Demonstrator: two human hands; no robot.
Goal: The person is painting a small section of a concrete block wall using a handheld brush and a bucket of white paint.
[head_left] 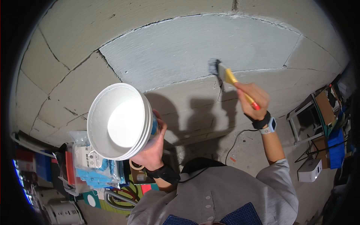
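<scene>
- White plastic bucket, white liquid inside: grasped by left grip.
- Yellow-handled paintbrush: grasped in right grip, bristles against pale wall block.

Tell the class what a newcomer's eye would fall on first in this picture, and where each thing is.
First comes the big white bucket left of centre, its mouth toward the camera, held in the left hand. Next is the yellow-handled brush right of centre, gripped in the right hand. Across the top, one whitish block stands out from the duller wall around it.
</scene>
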